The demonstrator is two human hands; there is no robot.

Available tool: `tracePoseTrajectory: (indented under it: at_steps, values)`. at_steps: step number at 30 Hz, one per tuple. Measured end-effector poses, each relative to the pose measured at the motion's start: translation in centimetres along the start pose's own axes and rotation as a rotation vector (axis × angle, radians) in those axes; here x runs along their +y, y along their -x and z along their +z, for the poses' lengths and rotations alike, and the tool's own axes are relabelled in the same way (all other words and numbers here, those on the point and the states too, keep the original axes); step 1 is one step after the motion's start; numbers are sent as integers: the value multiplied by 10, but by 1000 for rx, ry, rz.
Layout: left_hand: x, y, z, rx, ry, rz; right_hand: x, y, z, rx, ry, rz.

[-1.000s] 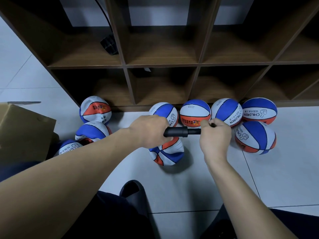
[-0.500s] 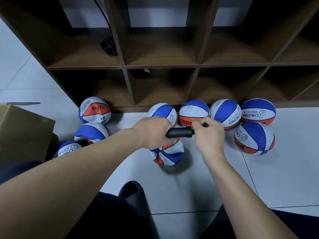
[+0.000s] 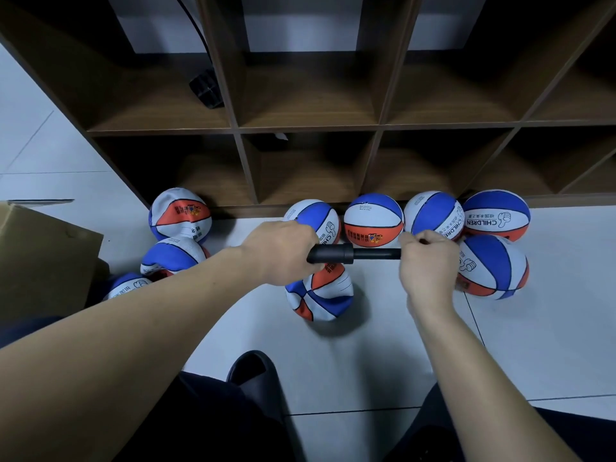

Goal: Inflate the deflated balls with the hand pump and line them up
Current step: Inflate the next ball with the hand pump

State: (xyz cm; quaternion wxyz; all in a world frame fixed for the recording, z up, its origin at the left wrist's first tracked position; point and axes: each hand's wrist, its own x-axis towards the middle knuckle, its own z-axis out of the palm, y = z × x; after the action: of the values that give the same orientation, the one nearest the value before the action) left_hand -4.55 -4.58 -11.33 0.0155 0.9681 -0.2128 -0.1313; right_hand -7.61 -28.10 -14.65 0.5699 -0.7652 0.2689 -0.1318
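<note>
Fingers of left hand curled round black pump barrel, right hand gripping its handle.

Matt black plastic pump; dark wood-grain shelf; glossy floor tiles.

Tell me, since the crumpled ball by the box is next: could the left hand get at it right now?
Probably not yet. The left hand grips the pump, so it is occupied. Otherwise the way looks free: the crumpled ball lies uncovered on the floor beside the box.
</note>
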Motion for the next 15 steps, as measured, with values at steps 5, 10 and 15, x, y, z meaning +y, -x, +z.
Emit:
tracePoseTrajectory:
  at_steps: [5, 10, 15]
  values:
    - [8, 1, 5, -12, -17, 17, 4, 18, 19, -20, 21, -54]
    - [12, 3, 8, -32, 7, 46, 1, 39, 31, -78, 40, -122]
    - [15, 2, 4, -38, 58, 65, -2, 38, 29, -77, 37, -130]
